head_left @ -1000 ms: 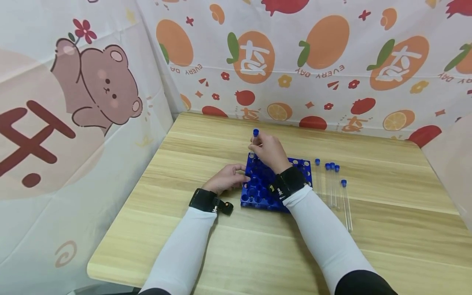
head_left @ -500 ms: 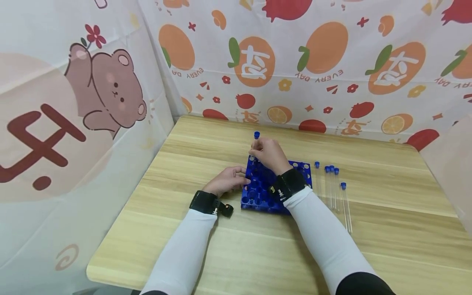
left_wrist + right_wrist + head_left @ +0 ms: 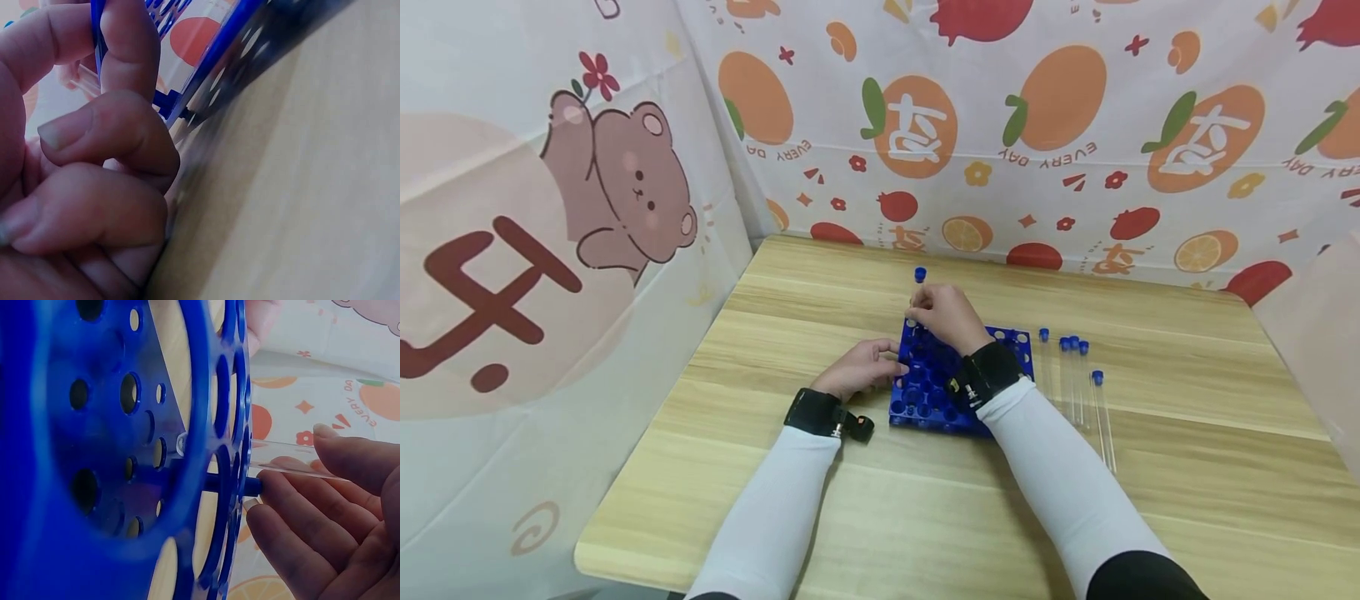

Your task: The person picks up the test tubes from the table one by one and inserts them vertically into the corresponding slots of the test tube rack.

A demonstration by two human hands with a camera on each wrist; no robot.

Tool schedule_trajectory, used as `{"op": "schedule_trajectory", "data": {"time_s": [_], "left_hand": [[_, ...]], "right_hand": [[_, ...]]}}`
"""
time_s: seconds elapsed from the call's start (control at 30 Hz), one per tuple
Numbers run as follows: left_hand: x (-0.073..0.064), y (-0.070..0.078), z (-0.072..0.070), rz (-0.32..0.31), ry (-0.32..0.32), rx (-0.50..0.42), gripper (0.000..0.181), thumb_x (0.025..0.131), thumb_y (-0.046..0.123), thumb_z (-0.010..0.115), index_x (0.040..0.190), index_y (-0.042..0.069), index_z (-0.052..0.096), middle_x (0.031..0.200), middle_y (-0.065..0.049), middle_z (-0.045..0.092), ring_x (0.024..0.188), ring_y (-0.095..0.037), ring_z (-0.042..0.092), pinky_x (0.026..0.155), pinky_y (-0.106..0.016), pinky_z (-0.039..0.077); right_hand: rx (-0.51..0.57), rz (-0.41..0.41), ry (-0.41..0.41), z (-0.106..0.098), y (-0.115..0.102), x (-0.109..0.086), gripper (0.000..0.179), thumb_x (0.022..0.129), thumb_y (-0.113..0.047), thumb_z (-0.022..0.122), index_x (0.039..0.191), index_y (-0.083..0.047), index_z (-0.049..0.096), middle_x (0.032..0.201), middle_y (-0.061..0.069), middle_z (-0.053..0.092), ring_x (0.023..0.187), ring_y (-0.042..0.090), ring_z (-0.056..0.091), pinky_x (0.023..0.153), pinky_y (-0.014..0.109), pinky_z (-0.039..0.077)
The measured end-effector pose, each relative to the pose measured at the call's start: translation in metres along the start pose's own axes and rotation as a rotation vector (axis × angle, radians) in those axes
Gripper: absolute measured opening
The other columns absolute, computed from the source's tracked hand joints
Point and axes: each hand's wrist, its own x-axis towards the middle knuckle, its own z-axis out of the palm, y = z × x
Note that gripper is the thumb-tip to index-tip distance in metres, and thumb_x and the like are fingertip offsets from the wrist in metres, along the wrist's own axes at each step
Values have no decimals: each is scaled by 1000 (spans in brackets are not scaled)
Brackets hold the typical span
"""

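My right hand (image 3: 947,315) holds a clear test tube (image 3: 290,459) with a blue cap (image 3: 921,273) between thumb and fingers, upright over the rack's far left corner. In the right wrist view the tube's rounded lower end shows inside the blue test tube rack (image 3: 228,419), past its upper plate. With my left hand (image 3: 861,367) I grip the rack (image 3: 917,412) at its left side; in the left wrist view, the fingers (image 3: 131,47) lie on either side of a blue plate edge. The right hand and wrist cover much of the rack's middle.
Several capped test tubes (image 3: 1103,417) lie on the wooden table (image 3: 737,500) to the right of the rack. A printed cloth (image 3: 820,183) hangs behind the table, and another with a bear (image 3: 640,183) hangs at the left.
My right fingers have come slightly down toward the rack, and more tube shows between them and the cap. The left hand keeps its place. The head view has tilted a little.
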Motion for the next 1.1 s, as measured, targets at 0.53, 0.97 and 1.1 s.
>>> {"op": "schedule_trajectory", "data": {"time_s": [0.53,0.97,1.1], "left_hand": [[-2,-4,3,-8,17,9,34,90,18,66,122,8,60,72,0,69,48,-9,40,44,-23,31],[-2,-4,3,-16,20,11,35,89,18,68,122,8,61,69,3,67,47,-8,39,45,-23,32],[-2,-3,2,-15,19,18,34,89,18,67,121,8,61,71,1,69,48,-8,39,44,-22,31]], "right_hand": [[48,67,-97,-9,1,-10,57,89,-25,74,139,-4,54,124,13,67,111,24,67,89,39,55],[20,81,-5,-52,19,-43,61,89,-44,71,140,-15,55,126,11,66,115,28,64,94,46,52],[31,80,41,-67,28,-58,60,90,-43,69,141,-16,54,129,13,64,119,32,61,97,50,50]]}}
